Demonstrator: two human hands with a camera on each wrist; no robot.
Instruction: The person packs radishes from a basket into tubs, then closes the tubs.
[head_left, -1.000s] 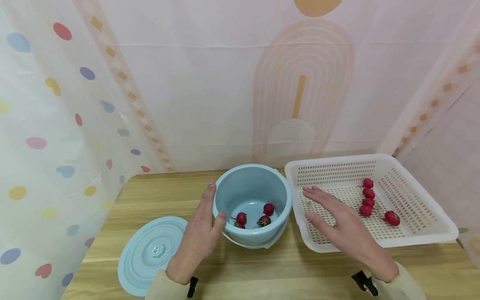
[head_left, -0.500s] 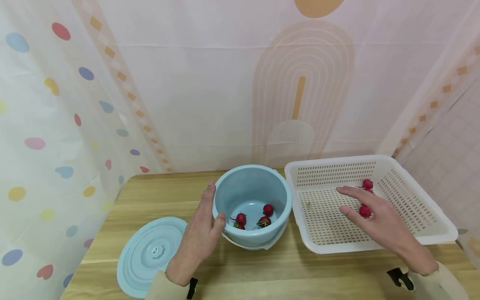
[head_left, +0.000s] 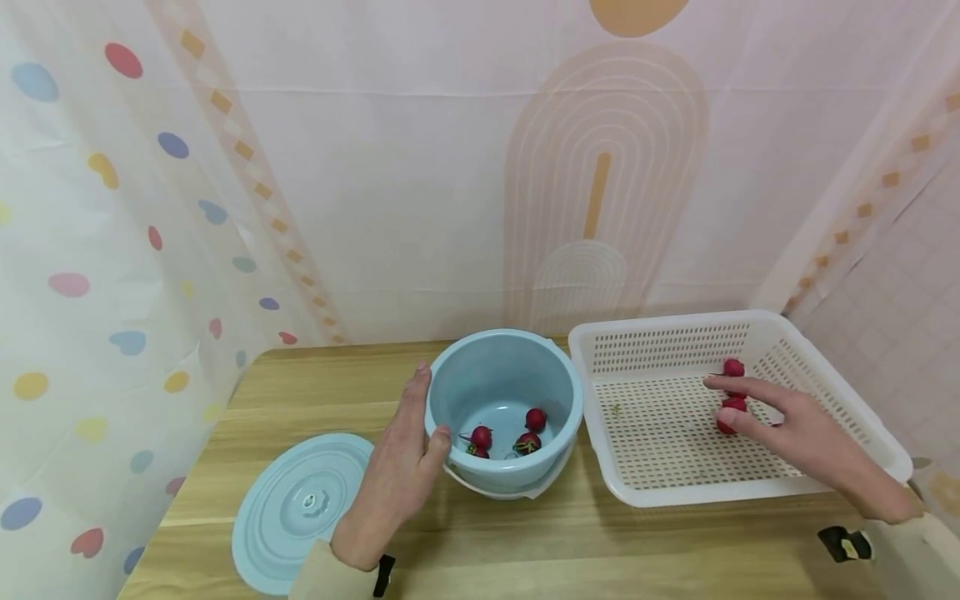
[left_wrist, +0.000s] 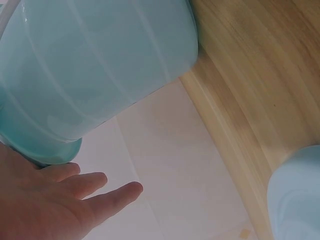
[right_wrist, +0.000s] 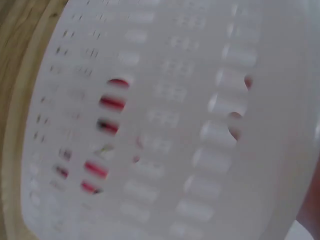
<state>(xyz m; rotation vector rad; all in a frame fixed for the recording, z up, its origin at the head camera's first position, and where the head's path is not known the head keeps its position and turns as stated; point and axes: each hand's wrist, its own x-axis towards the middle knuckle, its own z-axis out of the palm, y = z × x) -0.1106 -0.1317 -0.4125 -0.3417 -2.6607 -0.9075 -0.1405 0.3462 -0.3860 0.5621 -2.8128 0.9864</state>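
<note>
My left hand (head_left: 397, 475) rests against the left rim of a light blue bucket (head_left: 495, 367). In the left wrist view, its extended fingers (left_wrist: 115, 201) lie beside the bucket's rim. Several red radishes (head_left: 536, 419) sit at the bottom of the bucket. To the right, my right hand (head_left: 810, 437) reaches into a white plastic basket (head_left: 660, 500), thumb and index finger spread around a small row of radishes (head_left: 734, 367). It partly covers them. The right wrist view is blurred by the basket wall (right_wrist: 280, 165); radishes (right_wrist: 112, 103) show through its slots.
A round light blue lid (head_left: 273, 521) lies flat on the wooden table (head_left: 525, 550), left of the bucket. The bucket's white handle hangs down at its front. Bucket and basket stand close together. A patterned curtain (head_left: 420, 192) hangs behind the table.
My right hand has moved right, from the basket's left side to the radishes, with its thumb coming near them. The left hand and bucket have stayed in place.
</note>
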